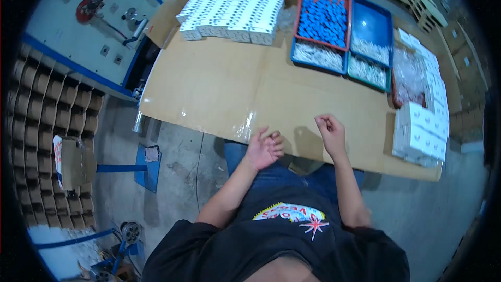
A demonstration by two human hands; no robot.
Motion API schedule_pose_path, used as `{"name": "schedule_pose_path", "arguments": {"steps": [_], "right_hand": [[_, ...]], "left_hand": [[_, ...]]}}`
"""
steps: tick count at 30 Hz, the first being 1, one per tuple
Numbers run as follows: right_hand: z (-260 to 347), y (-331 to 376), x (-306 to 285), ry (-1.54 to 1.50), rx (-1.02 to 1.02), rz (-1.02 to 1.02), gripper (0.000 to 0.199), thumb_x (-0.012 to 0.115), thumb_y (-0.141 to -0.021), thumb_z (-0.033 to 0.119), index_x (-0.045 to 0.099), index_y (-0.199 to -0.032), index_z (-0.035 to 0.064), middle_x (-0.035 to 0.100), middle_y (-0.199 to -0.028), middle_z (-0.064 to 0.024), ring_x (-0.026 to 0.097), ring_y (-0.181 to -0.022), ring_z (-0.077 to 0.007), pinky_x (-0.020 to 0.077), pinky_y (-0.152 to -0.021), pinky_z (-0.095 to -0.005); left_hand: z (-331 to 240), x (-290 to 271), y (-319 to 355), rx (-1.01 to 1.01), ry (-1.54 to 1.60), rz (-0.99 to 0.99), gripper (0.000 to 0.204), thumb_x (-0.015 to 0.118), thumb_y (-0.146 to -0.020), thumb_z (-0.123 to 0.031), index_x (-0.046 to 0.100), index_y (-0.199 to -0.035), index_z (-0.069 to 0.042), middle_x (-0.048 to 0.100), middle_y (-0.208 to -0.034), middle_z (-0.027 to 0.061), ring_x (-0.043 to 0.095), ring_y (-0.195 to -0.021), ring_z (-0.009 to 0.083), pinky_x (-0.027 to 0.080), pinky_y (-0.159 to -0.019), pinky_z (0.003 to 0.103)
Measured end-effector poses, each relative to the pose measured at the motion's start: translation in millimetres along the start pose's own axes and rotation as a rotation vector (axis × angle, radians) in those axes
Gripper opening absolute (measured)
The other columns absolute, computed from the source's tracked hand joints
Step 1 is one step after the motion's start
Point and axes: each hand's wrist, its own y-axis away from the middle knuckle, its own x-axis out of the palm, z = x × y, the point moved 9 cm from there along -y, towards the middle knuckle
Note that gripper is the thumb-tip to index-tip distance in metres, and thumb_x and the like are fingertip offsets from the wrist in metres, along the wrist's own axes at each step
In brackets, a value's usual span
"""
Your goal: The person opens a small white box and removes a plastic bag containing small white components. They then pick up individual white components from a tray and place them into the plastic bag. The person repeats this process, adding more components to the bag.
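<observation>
My left hand (265,149) is at the table's front edge, palm turned up, its loosely bent fingers apart with nothing in them. To its right, my right hand (332,134) is just over the cardboard-covered table (219,83), its fingers curled in and the tips together. Whether anything small is between them I cannot make out. Beyond the hands, a red tray (323,45) holds many small blue pieces (322,18). It rests partly on a blue tray (317,68) of thin white pieces. Beside these, a green tray (368,77) and another blue tray (371,15) hold similar white pieces.
Rows of small white boxes (232,13) stand at the back left of the table. More white boxes (421,130) are stacked at the right edge, next to clear plastic bags (408,73). Left of the table are a cardboard divider rack (39,125) and a blue-framed machine (78,42).
</observation>
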Motion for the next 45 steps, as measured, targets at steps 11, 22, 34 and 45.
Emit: {"name": "schedule_pose_path", "arguments": {"steps": [11,22,34,45], "right_hand": [[-27,20,-16,0.000,0.083,0.044,0.012,0.068,-0.099,0.013,0.071,-0.097,0.0012,0.049,-0.066,0.0088,0.040,-0.062,-0.0021,0.0331,-0.056,-0.0228],[-18,21,0,-0.040,0.012,0.129,0.016,0.068,-0.099,0.015,0.072,-0.099,-0.0004,0.064,-0.076,0.0012,0.055,-0.070,-0.0052,0.0455,-0.063,-0.0238],[20,24,-50,-0.124,-0.049,-0.141,0.018,0.068,-0.098,0.017,0.072,-0.098,-0.0008,0.058,-0.068,0.0017,0.049,-0.063,-0.0042,0.0411,-0.058,-0.0259],[4,22,-55,-0.137,-0.018,-0.168,0.017,0.068,-0.098,0.016,0.071,-0.096,-0.0002,0.056,-0.066,0.0025,0.047,-0.061,-0.0051,0.0392,-0.056,-0.0267]], "left_hand": [[-5,-28,-31,0.053,-0.474,-0.134,0.029,0.052,-0.105,-0.041,0.060,-0.109,-0.014,0.055,-0.091,-0.0003,0.052,-0.075,0.0144,0.044,-0.069,0.032],[-10,-37,-32,0.100,-0.742,-0.187,0.026,0.048,-0.108,-0.036,0.058,-0.110,-0.012,0.062,-0.093,0.0016,0.058,-0.077,0.0139,0.047,-0.071,0.031],[-7,-32,-31,0.083,-0.705,-0.158,0.025,0.051,-0.107,-0.035,0.063,-0.115,-0.014,0.064,-0.102,0.0027,0.057,-0.081,0.0137,0.049,-0.073,0.031],[1,-19,-33,0.142,-0.969,-0.282,0.026,0.049,-0.109,-0.031,0.061,-0.112,-0.008,0.065,-0.097,0.0050,0.061,-0.077,0.0134,0.051,-0.070,0.029]]}}
